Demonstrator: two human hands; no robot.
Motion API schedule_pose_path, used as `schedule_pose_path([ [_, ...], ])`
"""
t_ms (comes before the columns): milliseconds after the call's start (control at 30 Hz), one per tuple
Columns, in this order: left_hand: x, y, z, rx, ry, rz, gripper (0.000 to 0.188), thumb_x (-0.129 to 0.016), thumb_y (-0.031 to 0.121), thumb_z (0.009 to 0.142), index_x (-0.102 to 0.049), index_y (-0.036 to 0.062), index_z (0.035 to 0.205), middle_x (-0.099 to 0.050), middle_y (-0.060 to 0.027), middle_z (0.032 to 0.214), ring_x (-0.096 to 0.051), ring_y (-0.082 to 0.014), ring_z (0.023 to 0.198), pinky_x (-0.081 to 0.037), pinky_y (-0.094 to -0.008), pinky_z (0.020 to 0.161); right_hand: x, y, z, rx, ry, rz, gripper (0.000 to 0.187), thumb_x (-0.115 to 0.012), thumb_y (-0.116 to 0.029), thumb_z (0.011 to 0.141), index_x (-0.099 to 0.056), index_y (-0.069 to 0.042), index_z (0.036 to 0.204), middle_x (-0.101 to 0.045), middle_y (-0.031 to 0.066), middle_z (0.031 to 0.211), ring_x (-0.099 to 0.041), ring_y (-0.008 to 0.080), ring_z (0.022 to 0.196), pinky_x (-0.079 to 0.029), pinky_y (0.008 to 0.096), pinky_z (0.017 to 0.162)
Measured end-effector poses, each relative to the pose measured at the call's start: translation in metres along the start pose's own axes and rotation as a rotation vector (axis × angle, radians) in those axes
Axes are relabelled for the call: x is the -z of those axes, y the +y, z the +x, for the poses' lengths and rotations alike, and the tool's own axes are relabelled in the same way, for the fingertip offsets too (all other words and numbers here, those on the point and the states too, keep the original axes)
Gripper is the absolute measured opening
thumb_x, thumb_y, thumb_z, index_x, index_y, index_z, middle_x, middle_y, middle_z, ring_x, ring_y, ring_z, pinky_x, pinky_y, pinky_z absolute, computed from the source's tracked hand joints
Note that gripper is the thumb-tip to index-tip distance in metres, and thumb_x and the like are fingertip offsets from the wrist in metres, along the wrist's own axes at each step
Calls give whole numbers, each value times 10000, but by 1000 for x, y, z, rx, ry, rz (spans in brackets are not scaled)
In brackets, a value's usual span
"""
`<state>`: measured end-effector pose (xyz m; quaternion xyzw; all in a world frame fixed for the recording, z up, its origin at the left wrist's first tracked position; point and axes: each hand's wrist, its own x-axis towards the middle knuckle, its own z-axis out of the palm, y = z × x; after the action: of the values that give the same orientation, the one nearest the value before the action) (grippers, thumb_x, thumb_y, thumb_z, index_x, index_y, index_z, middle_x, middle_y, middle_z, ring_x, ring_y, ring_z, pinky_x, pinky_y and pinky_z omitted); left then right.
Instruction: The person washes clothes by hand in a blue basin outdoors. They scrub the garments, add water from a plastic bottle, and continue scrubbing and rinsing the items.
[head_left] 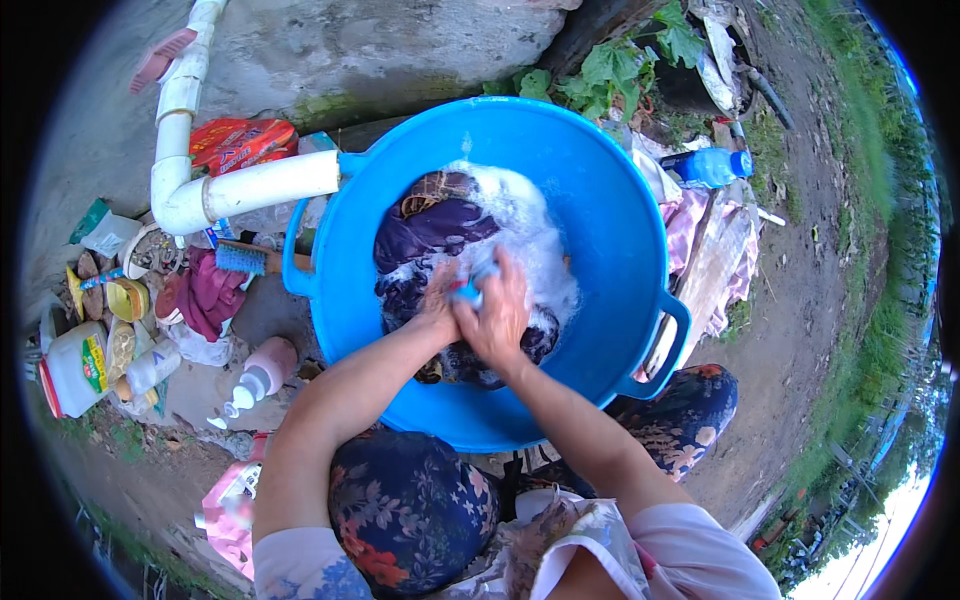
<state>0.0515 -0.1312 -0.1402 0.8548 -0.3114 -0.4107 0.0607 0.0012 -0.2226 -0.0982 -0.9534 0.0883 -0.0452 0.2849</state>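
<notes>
A large blue plastic tub (615, 200) stands in front of my knees. Dark purple wet clothing (430, 235) is heaped inside it, partly covered by white suds (522, 205). Over the heap, my left hand (438, 305) and my right hand (500, 312) come together at the wrists, fingers curled inward. A small light-blue object (468, 291) with a bit of red beside it shows between them. Its kind is hidden by the fingers, and both hands appear closed around it. Patterned dark cloth lies under my wrists.
A white pipe (270, 188) ends at the tub's left rim. Left of the tub are a blue-bristled brush (240, 258), a pink pump bottle (265, 370), a white jug (75, 370) and maroon cloth (212, 290). On the right lie a blue bottle (708, 168) and a board (715, 250).
</notes>
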Motion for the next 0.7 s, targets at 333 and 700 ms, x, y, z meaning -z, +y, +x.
schedule_pose_path([
  [333, 15, 7, -15, -9, 217, -235, 898, -676, 314, 793, -145, 109, 1487, -114, -102, 1553, -191, -303, 1412, -215, -452, 1133, 11, 56, 12, -272, 95, 416, 314, -677, -221, 769, -618, -36, 1016, -623, 207, 1008, -611, 378, 894, -478, 430, 816],
  [700, 26, 14, 2, -46, 572, -704, 992, -770, 293, 688, -183, 35, 1445, -521, -276, 1242, -569, -422, 1059, -469, -450, 896, 46, 64, 98, -760, 6, 1273, 331, -644, -197, 816, -588, -2, 1078, -628, 69, 909, -590, 166, 790, -471, 303, 717],
])
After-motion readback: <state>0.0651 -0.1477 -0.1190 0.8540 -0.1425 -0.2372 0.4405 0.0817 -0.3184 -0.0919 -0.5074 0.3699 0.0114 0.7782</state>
